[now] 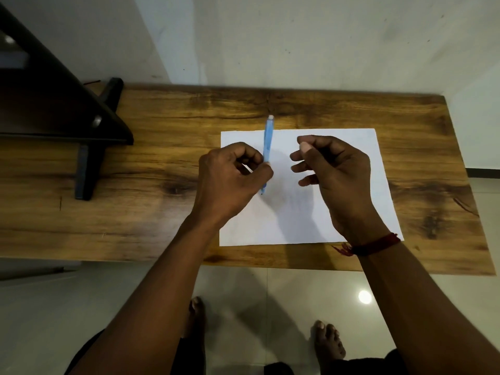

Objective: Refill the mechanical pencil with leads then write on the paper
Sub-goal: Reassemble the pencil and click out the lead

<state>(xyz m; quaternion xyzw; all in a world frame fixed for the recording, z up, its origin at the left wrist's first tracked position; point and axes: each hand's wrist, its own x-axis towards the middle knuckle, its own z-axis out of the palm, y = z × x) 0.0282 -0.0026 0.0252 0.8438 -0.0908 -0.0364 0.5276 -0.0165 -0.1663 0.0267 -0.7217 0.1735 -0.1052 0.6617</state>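
Observation:
A light blue mechanical pencil (pixel 268 140) with a white cap stands nearly upright in my left hand (pixel 230 177), whose fingers curl round its lower half; its tip points down over the paper. A white sheet of paper (pixel 351 147) lies flat on the wooden table (pixel 162 125). My right hand (pixel 334 174) hovers above the paper just right of the pencil, thumb against the curled index finger. Whether it pinches a lead is too small to see. No lead case is in view.
A dark triangular stand (pixel 67 109) with a black foot sits on the table's left part. A wall runs behind the table. Tiled floor and the person's bare feet (pixel 328 345) show below the near edge.

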